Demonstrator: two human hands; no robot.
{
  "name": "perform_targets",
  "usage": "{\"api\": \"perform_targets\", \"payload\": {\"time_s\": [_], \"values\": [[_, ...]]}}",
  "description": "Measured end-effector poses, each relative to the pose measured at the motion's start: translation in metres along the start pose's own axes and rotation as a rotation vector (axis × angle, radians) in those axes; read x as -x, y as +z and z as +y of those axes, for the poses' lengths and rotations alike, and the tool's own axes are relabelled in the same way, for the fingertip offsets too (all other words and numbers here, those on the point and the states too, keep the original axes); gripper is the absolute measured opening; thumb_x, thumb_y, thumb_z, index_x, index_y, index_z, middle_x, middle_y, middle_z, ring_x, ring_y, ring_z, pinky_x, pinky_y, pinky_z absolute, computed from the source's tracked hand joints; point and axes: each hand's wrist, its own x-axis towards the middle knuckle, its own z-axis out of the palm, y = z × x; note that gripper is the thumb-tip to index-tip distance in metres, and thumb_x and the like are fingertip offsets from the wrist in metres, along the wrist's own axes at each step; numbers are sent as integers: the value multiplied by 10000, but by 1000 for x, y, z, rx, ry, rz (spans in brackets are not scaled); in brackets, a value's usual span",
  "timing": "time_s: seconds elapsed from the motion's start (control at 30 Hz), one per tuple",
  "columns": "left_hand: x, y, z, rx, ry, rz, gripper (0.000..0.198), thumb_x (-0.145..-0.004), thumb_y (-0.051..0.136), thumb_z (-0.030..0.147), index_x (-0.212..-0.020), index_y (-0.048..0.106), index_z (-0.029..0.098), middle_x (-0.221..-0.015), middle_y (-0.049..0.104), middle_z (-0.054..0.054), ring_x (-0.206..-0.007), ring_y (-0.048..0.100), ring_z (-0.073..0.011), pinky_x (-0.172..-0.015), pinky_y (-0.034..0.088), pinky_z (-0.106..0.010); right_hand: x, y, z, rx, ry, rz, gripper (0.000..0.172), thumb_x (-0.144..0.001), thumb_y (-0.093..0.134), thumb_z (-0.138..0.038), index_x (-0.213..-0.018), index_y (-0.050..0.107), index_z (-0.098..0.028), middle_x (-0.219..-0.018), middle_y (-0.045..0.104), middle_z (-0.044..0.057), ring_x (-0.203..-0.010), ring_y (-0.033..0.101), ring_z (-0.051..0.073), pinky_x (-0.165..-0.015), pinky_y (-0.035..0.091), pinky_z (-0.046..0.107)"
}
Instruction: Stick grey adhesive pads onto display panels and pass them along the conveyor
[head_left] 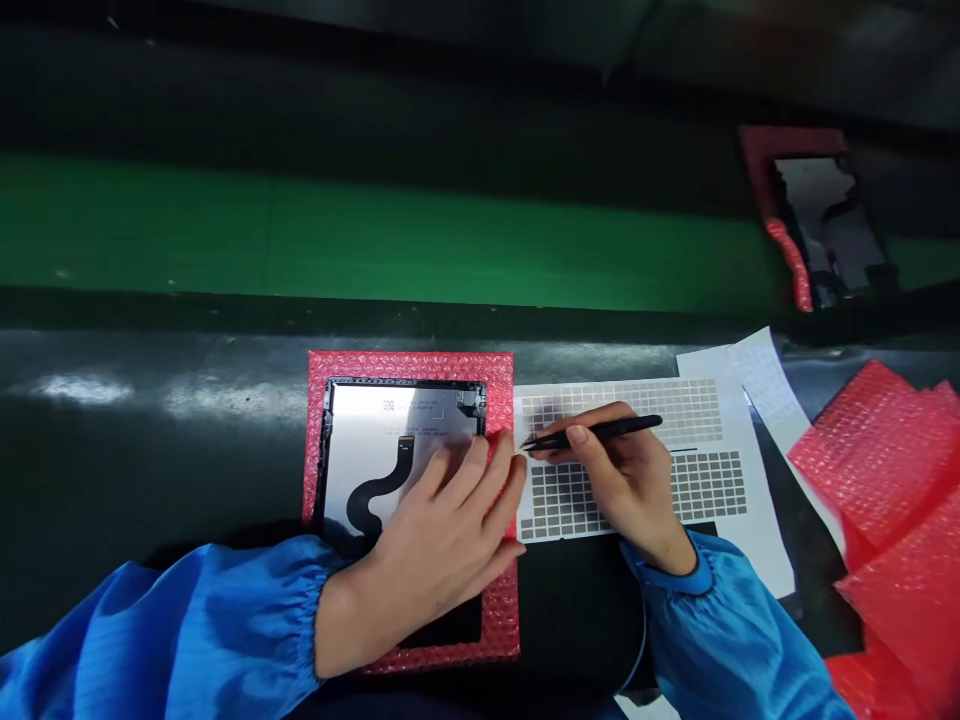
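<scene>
A tablet screen panel (pixel 360 420), its silvery back facing up and a curved black flex cable (pixel 367 490) on it, lies on red bubble wrap (pixel 499 368). Across the panel's lower right part rests my left hand (pixel 442 530), fingers stretched out toward the right edge; it covers part of the panel. My right hand (pixel 626 470) grips black tweezers (pixel 611 428) above a white sheet with rows of small grey stickers (pixel 709 485). The tweezer tips point left, close to my left fingertips. Whether they pinch anything is too small to tell.
Beyond the dark bench edge runs a green conveyor belt (pixel 337 235). Another panel (pixel 825 215) on red bubble wrap sits on it at the far right. Several red bubble wrap pouches (pixel 877 440) and white paper (pixel 776 390) lie at the right of the bench.
</scene>
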Motion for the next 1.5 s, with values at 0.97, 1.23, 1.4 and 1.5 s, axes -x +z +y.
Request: {"api": "perform_targets", "payload": {"time_s": [0.97, 1.23, 1.4, 1.5], "values": [[2, 8, 0, -24, -36, -13, 664, -999, 507, 602, -1493, 550, 160, -1578, 500, -147, -1345, 466, -363, -1021, 423, -494, -3, 0, 0, 16, 49, -10, 135, -1003, 695, -335, -997, 672, -203, -933, 814, 64, -736, 815, 197, -671, 717, 327], [1, 8, 0, -28, -33, -2, 663, -999, 508, 601, -1488, 549, 154, -1557, 519, -154, -1337, 469, -360, -1023, 418, -489, -3, 0, 4, -4, 43, -12, 114, -1011, 687, -312, -993, 650, -206, -930, 814, 53, -745, 813, 177, -665, 708, 289], [-1, 10, -2, -25, -28, 13, 681, -996, 515, 601, -1495, 537, 138, -1560, 516, -167, -1336, 488, -369, -1022, 431, -497, -8, 2, -3, -60, 48, 29, 188, -980, 726, -369, -924, 647, -208, -849, 812, 46, -655, 805, 191, -628, 716, 324], [2, 3, 0, -3, -21, 12, 705, -999, 510, 609, -1514, 511, 129, -1572, 495, -188, -1370, 481, -391, -1053, 422, -516, -9, 1, -7, -91, 54, 74, 224, -950, 760, -390, -903, 637, -209, -820, 811, 39, -628, 802, 202, -598, 711, 325]]}}
